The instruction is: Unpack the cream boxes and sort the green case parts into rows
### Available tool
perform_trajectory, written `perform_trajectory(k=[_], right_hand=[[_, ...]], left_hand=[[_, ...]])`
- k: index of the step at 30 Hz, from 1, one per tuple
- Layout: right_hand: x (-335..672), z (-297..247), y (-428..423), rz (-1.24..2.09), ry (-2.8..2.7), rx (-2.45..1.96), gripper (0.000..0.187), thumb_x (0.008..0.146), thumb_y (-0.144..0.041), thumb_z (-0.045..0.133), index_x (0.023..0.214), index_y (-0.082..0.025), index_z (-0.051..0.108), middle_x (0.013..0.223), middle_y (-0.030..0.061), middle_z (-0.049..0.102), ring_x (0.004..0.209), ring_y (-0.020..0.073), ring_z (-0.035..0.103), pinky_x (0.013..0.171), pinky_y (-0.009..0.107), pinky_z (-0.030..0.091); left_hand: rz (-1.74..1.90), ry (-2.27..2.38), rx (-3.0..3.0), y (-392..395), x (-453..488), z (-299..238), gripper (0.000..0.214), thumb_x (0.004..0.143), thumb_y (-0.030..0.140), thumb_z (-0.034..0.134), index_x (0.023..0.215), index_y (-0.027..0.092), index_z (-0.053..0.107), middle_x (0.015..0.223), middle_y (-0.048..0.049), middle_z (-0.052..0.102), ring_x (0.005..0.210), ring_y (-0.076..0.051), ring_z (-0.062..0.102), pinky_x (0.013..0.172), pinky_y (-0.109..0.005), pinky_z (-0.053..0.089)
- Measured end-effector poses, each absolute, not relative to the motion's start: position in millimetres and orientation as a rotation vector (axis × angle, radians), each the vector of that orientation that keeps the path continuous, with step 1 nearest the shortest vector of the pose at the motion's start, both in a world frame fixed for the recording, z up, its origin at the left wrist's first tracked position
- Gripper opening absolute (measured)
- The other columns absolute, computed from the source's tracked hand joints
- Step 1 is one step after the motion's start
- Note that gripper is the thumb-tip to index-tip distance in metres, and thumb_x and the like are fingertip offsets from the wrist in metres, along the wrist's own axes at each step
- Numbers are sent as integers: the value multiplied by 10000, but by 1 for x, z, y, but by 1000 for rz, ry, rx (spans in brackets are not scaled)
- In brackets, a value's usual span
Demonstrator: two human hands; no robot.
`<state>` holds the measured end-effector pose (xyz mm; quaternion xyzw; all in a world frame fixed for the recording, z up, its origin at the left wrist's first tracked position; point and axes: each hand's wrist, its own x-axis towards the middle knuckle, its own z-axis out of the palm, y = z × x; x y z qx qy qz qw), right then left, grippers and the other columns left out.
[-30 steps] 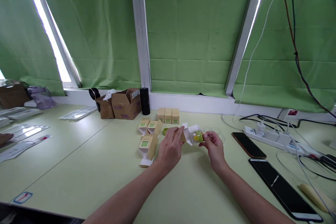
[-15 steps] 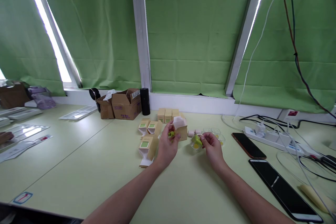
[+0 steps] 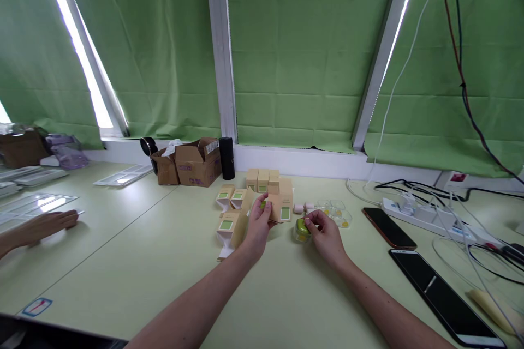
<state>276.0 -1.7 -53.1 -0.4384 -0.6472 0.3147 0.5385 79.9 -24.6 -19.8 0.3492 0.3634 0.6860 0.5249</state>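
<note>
My left hand (image 3: 257,230) is closed on a small tan cardboard box (image 3: 282,203), whose face with a green label window is turned toward me. A small green piece (image 3: 263,204) shows at its fingertips; its kind is unclear. My right hand (image 3: 327,233) pinches a green object (image 3: 302,227) that sits in or over a clear plastic cup near the tabletop. Beyond that hand stand several clear cups (image 3: 338,212) with yellow spots, beside small pale pink cylinders (image 3: 303,208). Left of my left hand lie open tan boxes (image 3: 227,226) with white flaps.
Behind are closed tan boxes (image 3: 262,179), a brown carton (image 3: 197,163) and a black cylinder (image 3: 226,158). Two phones, one dark (image 3: 388,227) and one white-edged (image 3: 442,294), lie right, near a power strip (image 3: 426,217) and cables. Another person's hand (image 3: 51,226) rests over trays at left.
The box in my left hand has turned, its label now facing me and its white flap out of sight. My right hand lowered the green object slightly. The other person's hand came further into view.
</note>
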Motion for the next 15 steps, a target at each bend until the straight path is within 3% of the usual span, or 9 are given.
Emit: perform_trajectory(k=[5,15], right_hand=[[274,-53,-4,715,-1583,-1072,298,897,-510,613,827,-224,656,812,52,737,734,225,649,618,308,424],[274,-53,-7,683,-1670,-1138,219,885,-452,617,887,-245,688,881,46,763,759,231,680,624,316,439]], left_hand=[[1609,742,796,-24,79,-22,343,934,403,711,1208,227,606,1219,-91,702,1026,-228,710,770,-354,650],[1527,661,757,-23,78,-24,266,998,376,620,1170,175,593,1203,-148,712,971,-239,741,764,-373,651]])
